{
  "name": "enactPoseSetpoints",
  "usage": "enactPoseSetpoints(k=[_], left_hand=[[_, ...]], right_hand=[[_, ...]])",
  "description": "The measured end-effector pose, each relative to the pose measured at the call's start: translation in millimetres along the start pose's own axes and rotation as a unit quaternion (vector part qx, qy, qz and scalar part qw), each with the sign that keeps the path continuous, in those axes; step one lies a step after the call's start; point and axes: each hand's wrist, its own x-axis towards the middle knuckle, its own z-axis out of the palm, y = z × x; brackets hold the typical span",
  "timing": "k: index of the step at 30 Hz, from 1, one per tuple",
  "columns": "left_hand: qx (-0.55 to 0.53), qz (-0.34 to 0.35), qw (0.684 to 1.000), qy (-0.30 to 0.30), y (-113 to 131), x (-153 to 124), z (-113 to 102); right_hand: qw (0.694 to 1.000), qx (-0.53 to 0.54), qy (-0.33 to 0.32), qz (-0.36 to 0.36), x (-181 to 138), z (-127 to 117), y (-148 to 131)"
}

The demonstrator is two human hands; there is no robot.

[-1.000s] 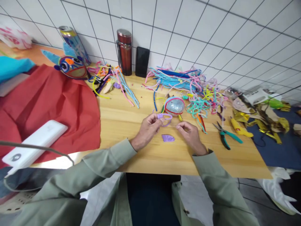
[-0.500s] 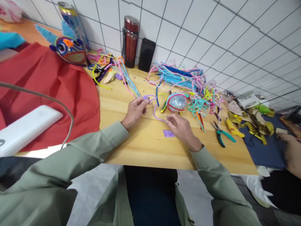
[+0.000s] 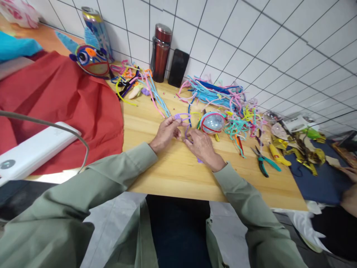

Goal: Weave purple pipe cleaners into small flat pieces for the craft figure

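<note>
Pinching a coiled purple chenille stem (image 3: 177, 117) between thumb and forefinger, your left hand (image 3: 165, 134) has its narrow open loop pointing right, away from the grip, the long axis running roughly crosswise over the table. A purple tail (image 3: 187, 131) comes down to your right hand (image 3: 201, 146), whose bunched fingers seem closed on it, though the exact contact is partly hidden. That right hand is nearer the tail; the left is nearer the tight coil. The stem is fuzzy and bendable, its winding ridged where the turns lie side by side.

Partly under your right hand is a ribbed purple patch (image 3: 200, 160). Just beyond your right knuckles is a shiny, see-through dome (image 3: 212, 123) banded in red chenille. Farther out, soft stems are heaped in a tangled pile (image 3: 214, 93), with teal-handled pliers (image 3: 264, 162) apart to the right on the smooth wooden table (image 3: 167, 182). Along the tiled wall stand a glossy red metal flask (image 3: 161, 54) and a flat black phone (image 3: 179, 67); creased red cloth (image 3: 69, 96) covers the left side.
</note>
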Motion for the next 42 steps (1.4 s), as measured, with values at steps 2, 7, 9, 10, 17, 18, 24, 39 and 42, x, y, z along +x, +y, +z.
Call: enactPoseSetpoints(k=[2,7,9,10,17,18,24,39,42], left_hand=[[-0.022,-0.005,1.000,-0.002,2,-1,1],[-0.035,-0.014,0.999,0.011,3,-2,5],[-0.029,-0.012,0.999,0.008,2,-2,5],[-0.025,-0.010,1.000,0.003,1,-2,5],[0.038,0.038,0.997,-0.047,-6,-5,4],[0.059,0.062,0.995,-0.057,-7,-7,4],[0.260,0.213,0.940,-0.048,-5,-24,8],[0.385,0.280,0.865,-0.156,-3,-35,4],[0.326,0.175,0.919,-0.134,1,-36,6]], right_hand=[[1.000,0.005,0.002,-0.011,0,3,1],[0.999,0.044,0.009,0.003,-6,-2,9],[0.992,0.119,0.024,0.018,-13,-10,15],[0.985,0.169,0.031,0.025,-17,-14,18],[0.893,0.437,0.056,0.092,-42,-38,29],[0.884,0.451,0.057,0.105,-42,-40,29],[0.821,0.550,0.044,0.148,-38,-41,26],[0.807,0.573,0.035,0.138,-47,-34,16],[0.838,0.525,0.056,0.136,-48,-31,17]])
